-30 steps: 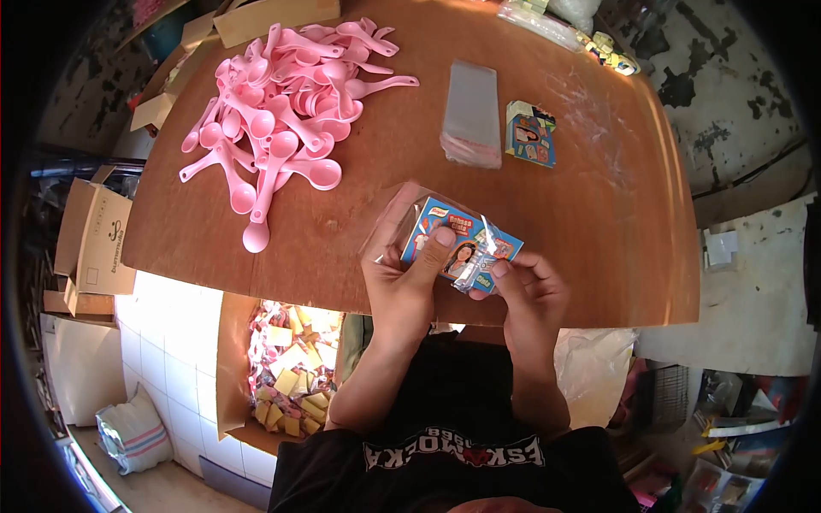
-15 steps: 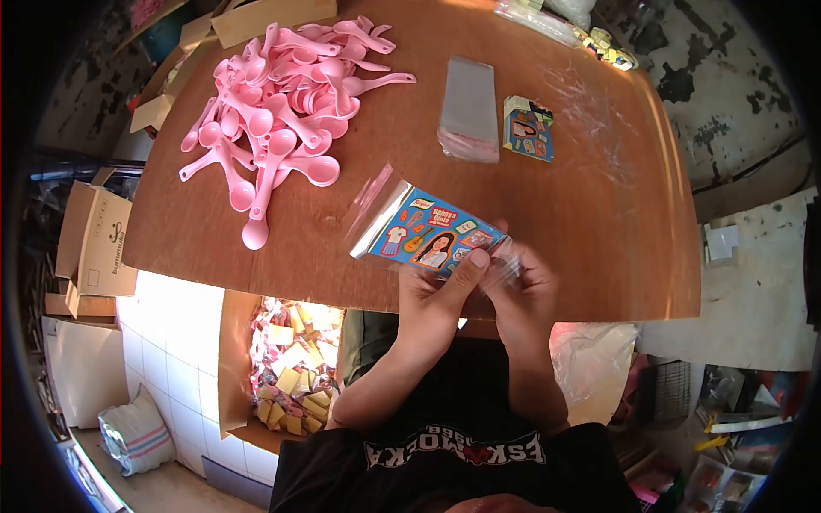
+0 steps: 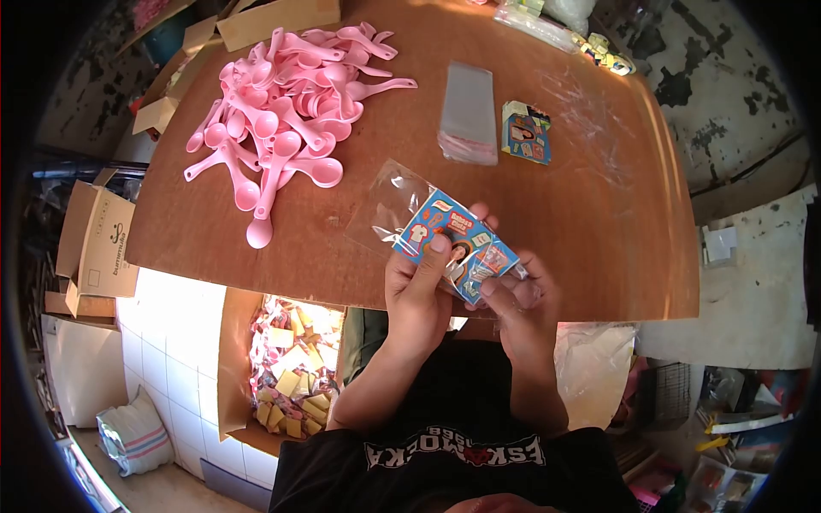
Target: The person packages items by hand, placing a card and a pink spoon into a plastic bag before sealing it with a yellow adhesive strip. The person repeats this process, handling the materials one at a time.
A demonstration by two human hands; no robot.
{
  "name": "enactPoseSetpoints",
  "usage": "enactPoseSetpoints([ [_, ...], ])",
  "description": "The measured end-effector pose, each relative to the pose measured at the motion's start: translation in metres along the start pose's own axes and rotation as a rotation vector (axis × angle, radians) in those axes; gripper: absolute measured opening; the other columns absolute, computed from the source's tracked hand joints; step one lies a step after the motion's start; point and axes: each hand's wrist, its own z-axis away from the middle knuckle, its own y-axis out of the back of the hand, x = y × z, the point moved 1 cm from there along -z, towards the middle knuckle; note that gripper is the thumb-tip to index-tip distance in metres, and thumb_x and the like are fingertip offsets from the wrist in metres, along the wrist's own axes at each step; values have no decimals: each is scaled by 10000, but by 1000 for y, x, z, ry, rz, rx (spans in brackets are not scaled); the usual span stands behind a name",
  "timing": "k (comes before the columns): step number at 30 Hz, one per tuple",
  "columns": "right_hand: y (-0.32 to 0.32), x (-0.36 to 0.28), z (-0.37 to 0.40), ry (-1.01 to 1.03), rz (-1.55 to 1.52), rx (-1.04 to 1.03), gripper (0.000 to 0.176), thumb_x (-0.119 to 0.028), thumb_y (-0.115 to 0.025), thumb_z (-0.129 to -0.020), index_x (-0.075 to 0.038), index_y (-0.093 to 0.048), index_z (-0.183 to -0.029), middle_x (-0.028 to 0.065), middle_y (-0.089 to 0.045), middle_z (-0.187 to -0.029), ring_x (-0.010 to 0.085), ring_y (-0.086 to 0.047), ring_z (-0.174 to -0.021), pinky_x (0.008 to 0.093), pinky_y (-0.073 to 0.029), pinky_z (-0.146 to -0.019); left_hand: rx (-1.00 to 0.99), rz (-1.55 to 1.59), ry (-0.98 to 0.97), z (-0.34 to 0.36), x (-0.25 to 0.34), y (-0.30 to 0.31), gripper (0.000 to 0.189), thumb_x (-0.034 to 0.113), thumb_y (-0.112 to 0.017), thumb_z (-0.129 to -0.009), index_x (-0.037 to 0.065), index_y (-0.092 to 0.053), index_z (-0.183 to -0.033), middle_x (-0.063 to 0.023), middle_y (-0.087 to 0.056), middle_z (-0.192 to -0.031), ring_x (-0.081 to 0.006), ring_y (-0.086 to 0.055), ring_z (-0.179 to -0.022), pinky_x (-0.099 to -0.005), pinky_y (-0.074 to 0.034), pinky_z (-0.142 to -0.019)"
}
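Observation:
A blue printed card [image 3: 451,246] sits in a clear plastic sleeve [image 3: 395,201], whose loose end sticks out to the upper left. My left hand [image 3: 417,295] grips the card's lower left side, thumb on its front. At the card's right end, my right hand [image 3: 522,295] holds it with thumb and fingers. Beyond my hands lie a stack of clear sleeves [image 3: 468,111] and, to its right, a small pile of similar blue cards [image 3: 525,134]. Many pink measuring spoons [image 3: 282,120] are heaped at the upper left.
The brown wooden table [image 3: 599,231] ends just before my body. Below its front edge stands a carton [image 3: 239,368] of wrapped yellow pieces. Another cardboard box [image 3: 98,244] is at the left. Plastic packs [image 3: 539,26] lie at the far edge.
The left hand has shifted left, its thumb now on the middle of the card. The card is tilted more steeply, and the sleeve's loose end has turned and spread out.

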Motion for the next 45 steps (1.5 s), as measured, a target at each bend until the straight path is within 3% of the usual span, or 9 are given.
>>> enactPoseSetpoints([
  [12, -28, 0, -5, -108, -36, 104, 119, -55, -627, -853, 21, -568, -923, 95, -650, -810, 100, -632, -618, 216, -538, -493, -62, 1, 49, -1, 8, 7, 488, 77, -493, -899, -11, -319, -1346, -231, -479, -1290, -330, -475, -1208, -427, -436, -966],
  [19, -19, 7, -9, -138, 171, -124, 246, -71, -659, -824, 33, -557, -1022, 96, -626, -920, 132, -626, -797, 253, -548, -653, -40, 151, 77, 0, 4, 12, 533, 116, -483, -891, -8, -284, -1370, -226, -546, -1198, -310, -526, -1149, -399, -421, -972],
  [21, -29, 5, -8, 642, 737, 118, 236, -53, -685, -783, -1, -600, -997, 113, -597, -966, 202, -608, -841, 331, -525, -729, -44, 240, 106, -3, 9, 18, 538, 108, -488, -878, -4, -290, -1366, -221, -559, -1174, -315, -540, -1128, -414, -423, -970],
  [24, -13, -12, 2, 948, 1008, -277, 317, -10, -739, -676, -76, -660, -976, 92, -596, -994, 242, -574, -940, 344, -516, -754, 7, 414, 196, -2, 21, 29, 537, 89, -508, -846, 28, -327, -1349, -192, -598, -1096, -338, -588, -1037, -491, -440, -939],
  [33, -33, -73, -65, 693, 1207, -390, 197, -10, -694, -719, -27, -662, -913, 122, -630, -834, 269, -614, -767, 344, -497, -680, 144, 404, -24, 5, 50, 41, 496, 137, -508, -879, 74, -347, -1344, -129, -594, -1032, -270, -604, -967, -467, -473, -903],
  [37, -49, -52, -152, 656, 1295, -476, 263, -102, -644, -796, -29, -615, -1047, 142, -617, -1011, 308, -584, -943, 356, -453, -819, 181, 343, -1, 8, 50, 38, 470, 171, -520, -895, 85, -369, -1331, -97, -582, -1019, -235, -596, -942, -443, -478, -884],
  [39, -56, -24, -213, 841, 1444, -440, 314, -163, -621, -815, -41, -599, -1103, 152, -595, -1086, 322, -550, -1049, 402, -429, -891, 185, 335, -21, 10, 50, 39, 459, 181, -517, -901, 86, -376, -1326, -93, -583, -1018, -228, -595, -940, -435, -477, -879],
  [41, -71, -7, -250, 668, 1495, -440, 362, -191, -610, -815, -66, -582, -1153, 174, -576, -1119, 332, -530, -1084, 425, -409, -930, 185, 328, -49, 10, 50, 38, 448, 190, -514, -907, 86, -383, -1322, -90, -585, -1016, -221, -593, -937, -428, -477, -874],
  [45, -71, 17, -282, 599, 1573, -582, 272, -182, -612, -805, -46, -621, -1041, 173, -614, -1000, 330, -569, -1001, 434, -432, -894, 221, 313, -79, 11, 56, 35, 410, 217, -511, -918, 88, -416, -1296, -79, -589, -1012, -206, -592, -933, -411, -474, -870],
])
